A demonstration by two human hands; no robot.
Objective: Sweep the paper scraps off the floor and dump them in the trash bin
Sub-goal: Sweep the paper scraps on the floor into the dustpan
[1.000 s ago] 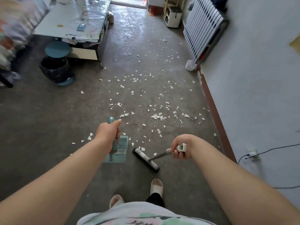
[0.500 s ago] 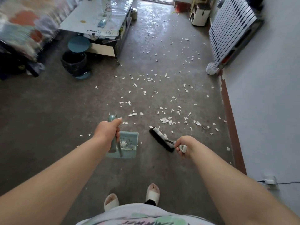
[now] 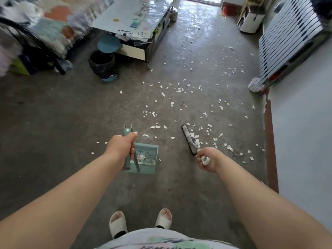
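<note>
Slippers on bare concrete floor. Left hand: fingers curled round the dustpan handle. The pan sits on the floor with a few scraps inside. Right hand: fingers wrapped round the brush handle, head down among paper scraps scattered ahead toward the radiator. Trash bin is far left, beside a cluttered low surface; it looks black-lined, but the view is soft.

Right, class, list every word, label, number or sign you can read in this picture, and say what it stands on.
None can be read.
Dark print on the pale patterned shirt: cut off and blurred, unreadable.
Marks on the printed sheets on the white low table: too small to read.
</note>
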